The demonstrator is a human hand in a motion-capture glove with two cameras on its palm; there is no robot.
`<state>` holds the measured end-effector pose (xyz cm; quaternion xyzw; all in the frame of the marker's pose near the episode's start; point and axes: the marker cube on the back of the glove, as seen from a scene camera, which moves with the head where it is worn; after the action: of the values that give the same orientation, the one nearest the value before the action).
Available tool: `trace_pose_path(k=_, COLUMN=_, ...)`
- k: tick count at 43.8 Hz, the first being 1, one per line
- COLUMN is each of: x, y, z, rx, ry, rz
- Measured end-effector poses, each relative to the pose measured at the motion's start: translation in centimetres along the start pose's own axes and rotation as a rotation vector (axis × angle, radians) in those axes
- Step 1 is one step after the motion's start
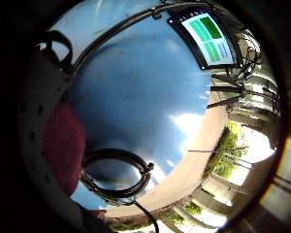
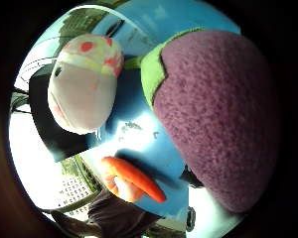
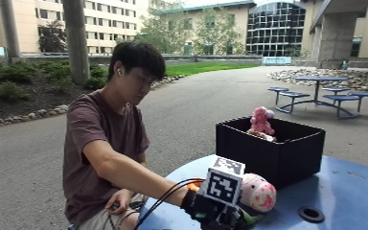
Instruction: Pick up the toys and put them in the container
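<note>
My gloved right hand (image 3: 217, 214) is low on the blue table (image 3: 343, 191), at its near edge. It curls over a purple plush eggplant (image 2: 218, 114) with a green cap (image 3: 251, 220), which fills much of the thumb side palm view. A pink plush mushroom (image 3: 258, 192) with red spots lies just beside the hand, against the black container (image 3: 270, 151). A pink plush toy (image 3: 259, 122) stands inside the container. An orange carrot toy (image 2: 135, 178) lies near the table's edge by the person.
A black ring (image 3: 311, 213) is set in the tabletop to the right of the hand, also seen as the ring (image 1: 116, 175) close to the palm. A tablet (image 1: 208, 38) with a green screen sits at the table's far rim.
</note>
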<state>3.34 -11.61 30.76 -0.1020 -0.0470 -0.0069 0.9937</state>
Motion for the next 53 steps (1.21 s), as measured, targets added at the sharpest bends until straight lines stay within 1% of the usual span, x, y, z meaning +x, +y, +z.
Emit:
trace_pose_path(k=4, x=-0.9, y=0.3, z=-2.0, rx=0.007, ry=0.057, rz=-0.017)
trace_pose_path(k=9, x=-1.0, y=1.5, z=-6.7, rx=0.022, ry=0.025, rz=-0.011)
trace_pose_path(k=14, x=-1.0, y=3.1, z=-13.3, rx=0.077, ry=0.002, rz=0.005)
trace_pose_path(k=22, x=-2.0, y=5.2, z=-24.9, rx=0.228, ry=-0.059, rz=0.010)
trace_pose_path(k=25, x=-3.1, y=5.7, z=-28.5, rx=0.277, ry=-0.061, rz=-0.033)
trace_pose_path(k=29, x=-5.1, y=6.1, z=-32.1, rx=0.325, ry=-0.047, rz=-0.157)
trace_pose_path(k=35, x=-9.7, y=4.7, z=-35.9, rx=0.365, ry=-0.082, rz=-0.129)
trace_pose_path(k=38, x=-12.6, y=3.8, z=-36.8, rx=0.377, ry=-0.045, rz=-0.178)
trace_pose_path(k=41, x=-17.4, y=2.4, z=-37.4, rx=0.378, ry=-0.050, rz=-0.250)
trace_pose_path(k=43, x=-20.7, y=1.4, z=-37.6, rx=0.369, ry=-0.081, rz=-0.266)
trace_pose_path(k=44, x=-22.2, y=0.8, z=-37.6, rx=0.362, ry=-0.115, rz=-0.251)
trace_pose_path(k=47, x=-25.0, y=-1.2, z=-37.6, rx=0.336, ry=-0.229, rz=-0.133)
trace_pose_path(k=48, x=-25.9, y=-1.5, z=-37.4, rx=0.332, ry=-0.220, rz=-0.146)
trace_pose_path(k=51, x=-29.2, y=-1.9, z=-35.8, rx=0.328, ry=-0.095, rz=-0.344)
trace_pose_path(k=53, x=-31.2, y=-2.3, z=-35.1, rx=0.324, ry=-0.058, rz=-0.409)
